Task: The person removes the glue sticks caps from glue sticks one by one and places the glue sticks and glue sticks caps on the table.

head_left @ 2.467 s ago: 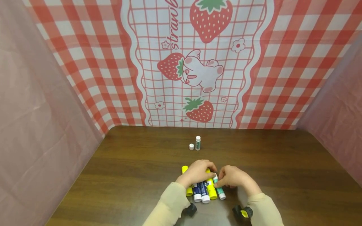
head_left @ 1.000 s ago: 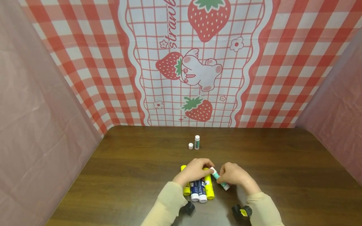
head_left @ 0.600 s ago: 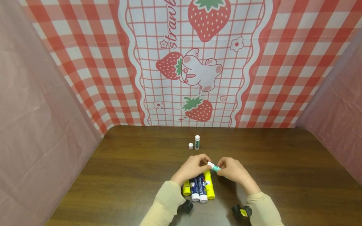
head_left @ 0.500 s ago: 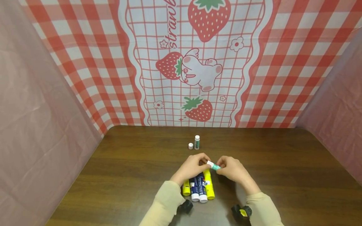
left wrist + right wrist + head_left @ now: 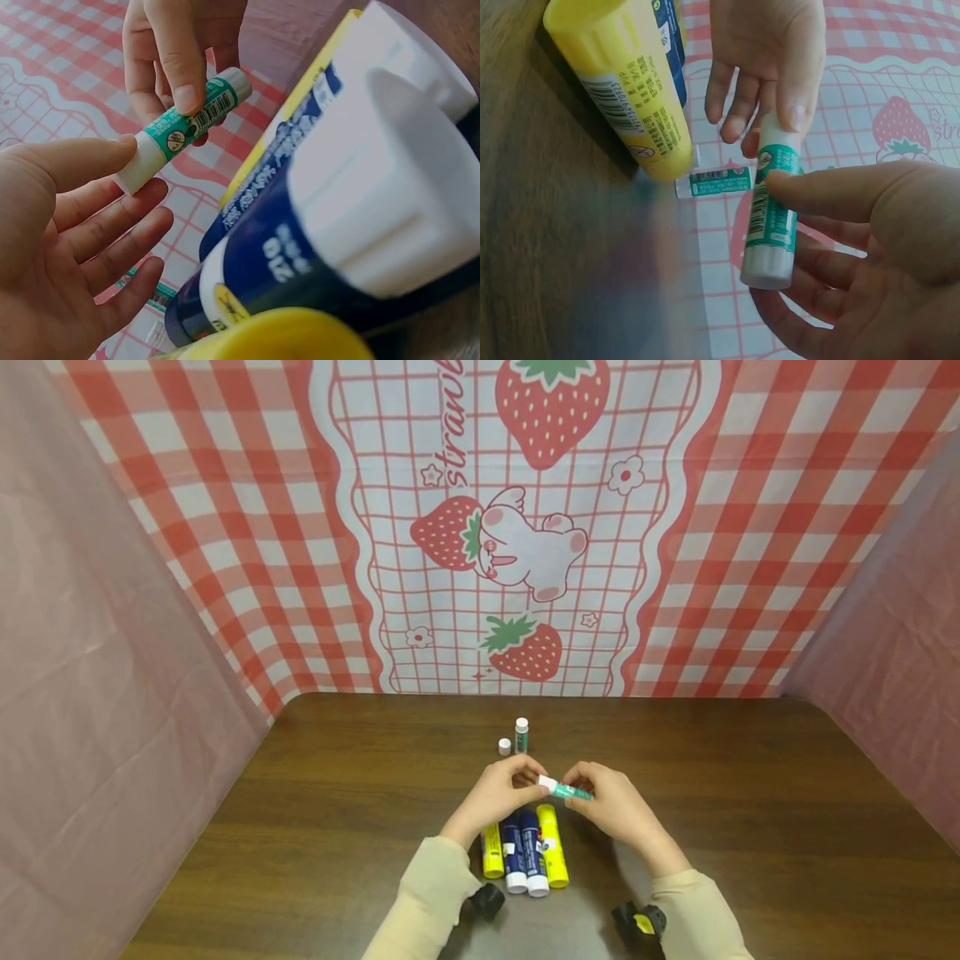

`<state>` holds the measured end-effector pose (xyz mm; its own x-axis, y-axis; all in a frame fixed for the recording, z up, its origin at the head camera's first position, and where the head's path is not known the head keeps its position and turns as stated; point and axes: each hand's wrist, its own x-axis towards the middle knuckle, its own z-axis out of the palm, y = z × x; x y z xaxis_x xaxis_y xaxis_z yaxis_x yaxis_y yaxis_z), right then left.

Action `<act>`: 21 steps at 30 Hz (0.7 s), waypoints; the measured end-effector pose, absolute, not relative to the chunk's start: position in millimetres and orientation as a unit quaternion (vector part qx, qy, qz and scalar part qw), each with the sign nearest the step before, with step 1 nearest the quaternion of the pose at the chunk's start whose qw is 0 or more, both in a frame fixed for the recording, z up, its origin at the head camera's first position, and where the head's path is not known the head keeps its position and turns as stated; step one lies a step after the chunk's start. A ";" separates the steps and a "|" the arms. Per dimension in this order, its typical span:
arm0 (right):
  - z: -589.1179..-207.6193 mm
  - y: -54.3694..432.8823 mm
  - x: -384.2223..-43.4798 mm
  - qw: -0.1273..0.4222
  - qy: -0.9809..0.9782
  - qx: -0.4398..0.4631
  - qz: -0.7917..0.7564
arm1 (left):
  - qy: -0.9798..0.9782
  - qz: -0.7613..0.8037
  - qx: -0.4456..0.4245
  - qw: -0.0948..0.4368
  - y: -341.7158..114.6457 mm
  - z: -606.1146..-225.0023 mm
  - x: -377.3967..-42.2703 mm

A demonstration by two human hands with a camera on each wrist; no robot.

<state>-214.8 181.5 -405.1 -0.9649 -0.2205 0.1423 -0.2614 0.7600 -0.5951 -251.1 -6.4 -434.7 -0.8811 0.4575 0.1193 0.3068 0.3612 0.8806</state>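
Observation:
Between my two hands a small green and white glue stick (image 5: 567, 791) is held above the table, nearly level. My left hand (image 5: 498, 789) pinches its white cap end (image 5: 142, 163) between thumb and index finger, the other fingers spread below. My right hand (image 5: 611, 797) grips the green labelled body, its thumb lying across the label in the right wrist view. The cap appears to be on the stick. Just nearer to me lie two blue glue sticks (image 5: 532, 853) with white caps, flanked by a yellow glue stick (image 5: 552, 847) and another yellow glue stick (image 5: 492, 852), partly behind my left hand.
Farther back on the brown table (image 5: 360, 777) stands another small green glue stick (image 5: 522, 737) with a loose white cap (image 5: 505, 747) beside it. Checked strawberry cloth (image 5: 525, 552) hangs behind the table, with pink cloth at both sides.
The small green glue stick has left its place beside the right yellow one. Both hands have lifted it and carried it back and slightly left, turning it nearly level.

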 end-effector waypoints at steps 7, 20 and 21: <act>-406.9 178.5 -214.9 0.072 -0.932 0.153 0.320 | 0.825 0.513 0.229 0.061 -9.2 -432.7 -253.1; -404.9 178.4 -214.8 0.111 -0.927 0.170 0.316 | 0.816 0.529 0.230 0.045 -16.1 -409.1 -242.2; -404.8 178.6 -214.9 0.112 -0.927 0.169 0.316 | 0.815 0.531 0.228 0.045 -17.3 -404.0 -238.9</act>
